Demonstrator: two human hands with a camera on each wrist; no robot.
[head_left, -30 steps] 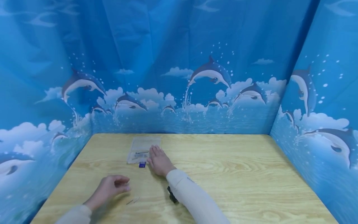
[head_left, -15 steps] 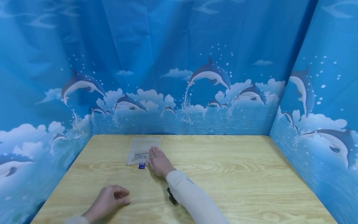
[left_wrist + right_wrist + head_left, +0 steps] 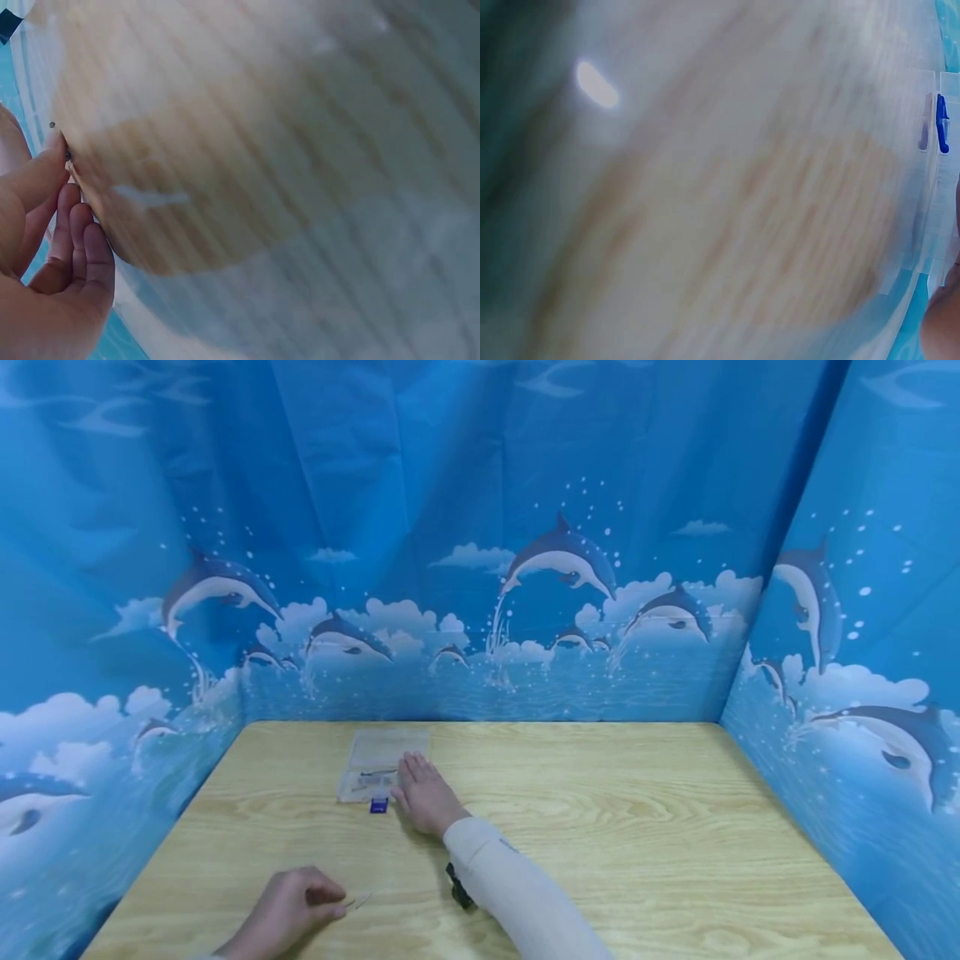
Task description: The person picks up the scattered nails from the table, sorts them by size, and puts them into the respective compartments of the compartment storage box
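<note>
My left hand [image 3: 288, 906] is low over the front left of the table, thumb and index finger curved with a small gap between their tips. Right at those tips lies a thin, short, nail-like piece [image 3: 350, 903], partly hidden by the fingers; a second thin piece [image 3: 363, 900] lies just to its right. Small dark ends show by the thumb [image 3: 45, 161] in the left wrist view. Farther back, my right hand [image 3: 426, 797] rests with straight fingers on the right side of a clear plastic case [image 3: 386, 742], which has a blue-purple latch [image 3: 378, 806] on its near edge.
Inside the case lie a dark slender piece [image 3: 377, 772] and some pale ones. A black strap device [image 3: 459, 887] sits under my right forearm. Blue dolphin-print curtains [image 3: 480, 685] stand along the back and sides of the wood-grain table [image 3: 637, 827].
My left hand has come down and closer to the thin pieces, its thumb and index finger drawing nearer around the left one. My right hand stays on the case.
</note>
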